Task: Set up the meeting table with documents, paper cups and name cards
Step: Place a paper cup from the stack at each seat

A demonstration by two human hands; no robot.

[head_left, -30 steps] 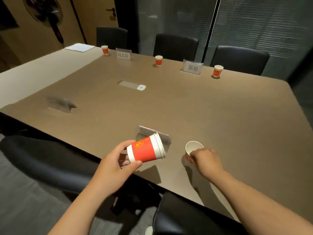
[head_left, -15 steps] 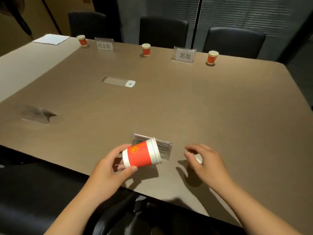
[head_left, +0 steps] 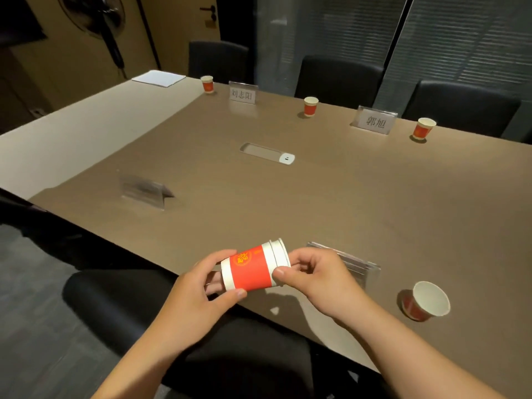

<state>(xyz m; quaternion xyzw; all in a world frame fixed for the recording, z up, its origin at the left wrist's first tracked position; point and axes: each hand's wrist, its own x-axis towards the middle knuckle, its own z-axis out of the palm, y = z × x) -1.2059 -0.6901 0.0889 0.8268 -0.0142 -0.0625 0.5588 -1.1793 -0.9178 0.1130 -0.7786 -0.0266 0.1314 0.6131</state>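
Head view shows both hands working a nested stack of red-and-white paper cups [head_left: 253,269], held on its side above the near edge of the brown rectangular meeting table [head_left: 316,197]. The left hand [head_left: 198,300] is curled closed round the base end of the stack, thumb underneath and fingers over the top; this steadies the stack. The right hand [head_left: 313,275] is nearly closed, its thumb and fingertips pinching the white rims at the mouth end. Judgement: this grip is placed to peel off a single cup while the other hand holds back the rest.

Right of the stack, a single red paper cup with a white interior [head_left: 426,302] stands upright on the table, near the near edge. Between the stack and that cup, just beyond the right hand, a clear acrylic name-card holder [head_left: 348,262] rests on the table; its face points away, so any name cannot be read. A second clear acrylic holder [head_left: 144,191] stands left of the stack, further along the near side, with no cup beside it. Judgement: that seat is the likely destination for a freed cup.

Beyond the stack, along the far edge, three small red paper cups [head_left: 311,106] alternate with two printed white name cards [head_left: 374,122]. White documents [head_left: 158,78] lie at the far left corner only.
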